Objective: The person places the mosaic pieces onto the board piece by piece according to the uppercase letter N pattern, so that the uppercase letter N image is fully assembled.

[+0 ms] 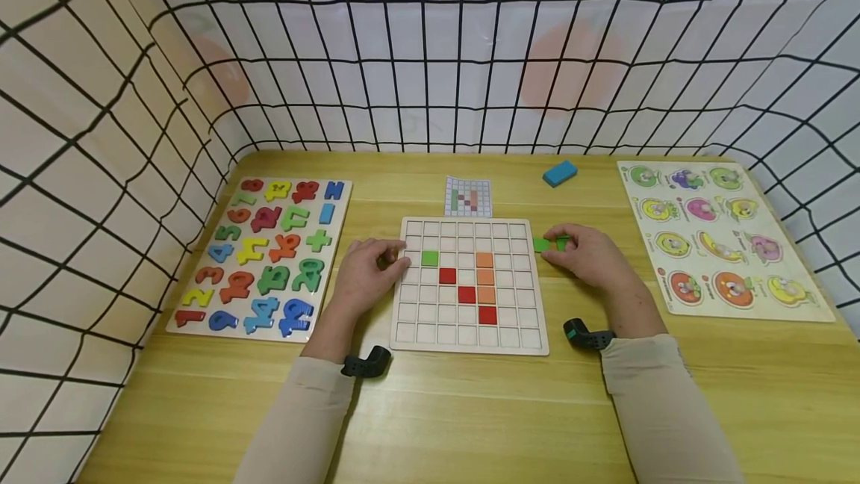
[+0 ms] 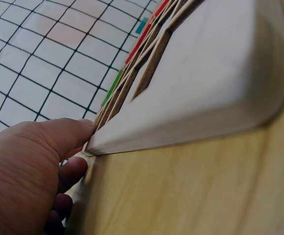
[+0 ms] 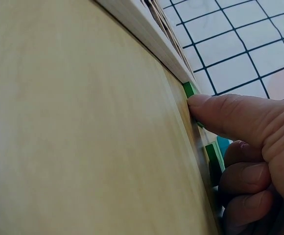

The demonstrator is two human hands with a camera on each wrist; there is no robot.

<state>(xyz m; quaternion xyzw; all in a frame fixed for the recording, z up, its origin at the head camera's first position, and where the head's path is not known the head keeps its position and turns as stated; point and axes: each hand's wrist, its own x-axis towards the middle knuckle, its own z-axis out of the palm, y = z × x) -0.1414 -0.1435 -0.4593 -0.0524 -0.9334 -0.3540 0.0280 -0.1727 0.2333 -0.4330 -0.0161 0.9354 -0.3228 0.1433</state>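
Observation:
A white square grid board lies on the table. In its cells sit a green tile, a diagonal of red tiles and a column of orange tiles. My left hand touches the board's left edge with thumb and forefinger. Beside the right edge, my right hand pinches a green tile between thumb and forefinger; the right wrist view shows the thumb against it. Another green tile stands near the curled fingers. A small pattern card lies behind the board.
To the left lies a number puzzle board, to the right a fruit picture board. A blue block rests at the back. Black wire mesh encloses the back and sides.

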